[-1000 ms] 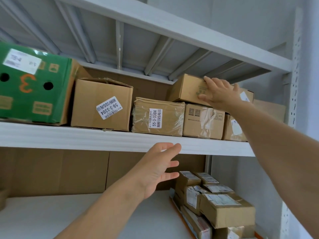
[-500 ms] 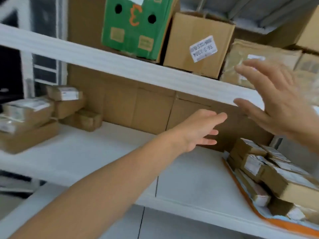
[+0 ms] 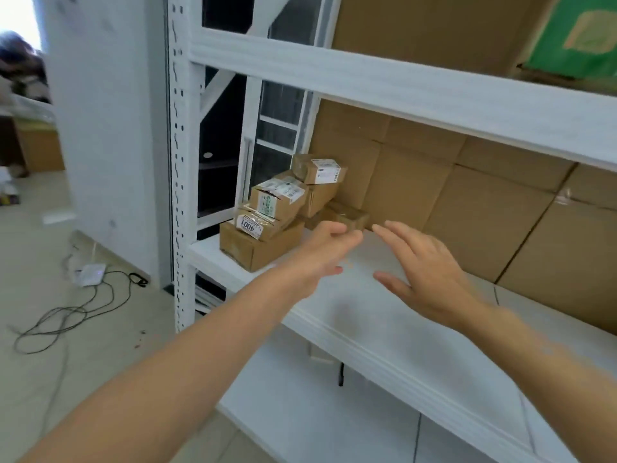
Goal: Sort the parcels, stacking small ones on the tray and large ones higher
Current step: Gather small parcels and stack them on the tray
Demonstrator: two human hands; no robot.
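A pile of small cardboard parcels (image 3: 267, 225) sits at the left end of the white middle shelf (image 3: 367, 312). One bears a label reading 4001 (image 3: 250, 227). A low parcel (image 3: 347, 217) lies behind the pile, by the cardboard backing. My left hand (image 3: 325, 253) reaches over the shelf toward that pile, fingers straight, holding nothing. My right hand (image 3: 424, 272) hovers beside it, fingers spread, empty. A corner of a green box (image 3: 577, 38) shows on the upper shelf (image 3: 400, 85).
A perforated white upright (image 3: 180, 162) stands at the rack's left end. Flat cardboard sheets (image 3: 467, 202) line the back. A lower shelf (image 3: 334, 422) lies below. On the floor at left lie a small white device (image 3: 90, 275) and tangled cables (image 3: 63, 315).
The view has swung left and down from the upper shelf's large boxes to the pile at the left end. My right hand left the upper box and came down; both hands now reach toward the pile.
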